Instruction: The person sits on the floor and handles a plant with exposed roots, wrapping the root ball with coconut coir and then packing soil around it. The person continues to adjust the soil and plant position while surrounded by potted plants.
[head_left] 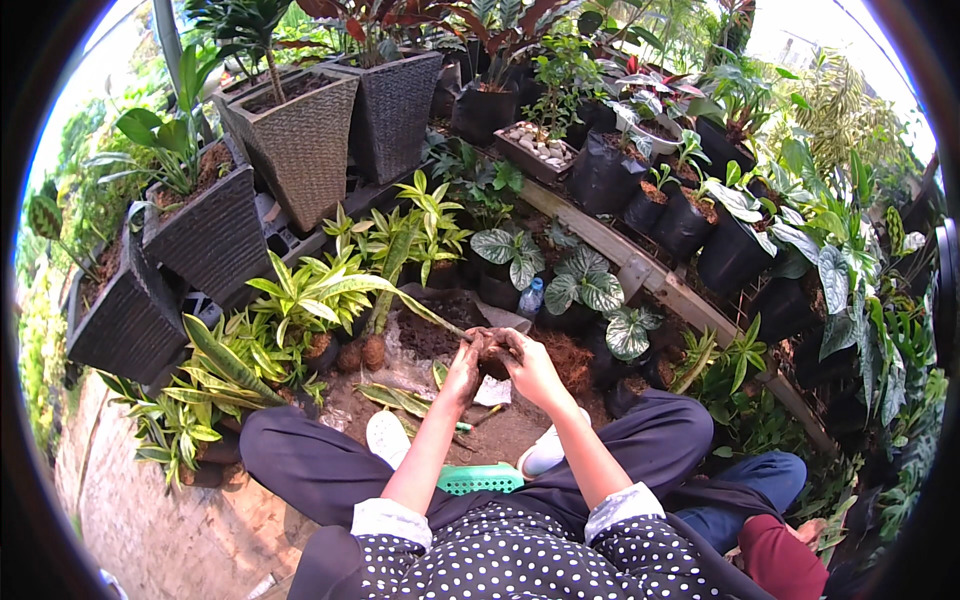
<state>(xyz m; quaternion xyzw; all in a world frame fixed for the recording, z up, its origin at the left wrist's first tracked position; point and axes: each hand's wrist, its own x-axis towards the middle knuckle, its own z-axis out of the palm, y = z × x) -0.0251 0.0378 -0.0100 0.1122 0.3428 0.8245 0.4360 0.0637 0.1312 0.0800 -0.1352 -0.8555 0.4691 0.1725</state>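
Observation:
Both my hands are closed around a dark, soil-covered root ball (491, 352), held above the ground between my crossed legs. My left hand (463, 372) cups its left side, with soil smeared on the fingers. On the right side, my right hand (532, 366) presses against it, fingers curled and dirty. A long green plant stem or leaf (425, 311) runs from the ball up and to the left, toward yellow-edged leaves. Just beyond my hands lies a heap of dark soil (425, 335). Brown coconut fibre (568, 362) sits beside my right hand.
Loose variegated leaves (398, 400) and a green perforated basket (480, 478) lie near my feet. A clear bottle (531, 298) stands among potted plants. Tall woven-textured planters (290, 140) rise at left; a wooden beam (690, 305) crosses at right. Another person's jeans (755, 490) show lower right.

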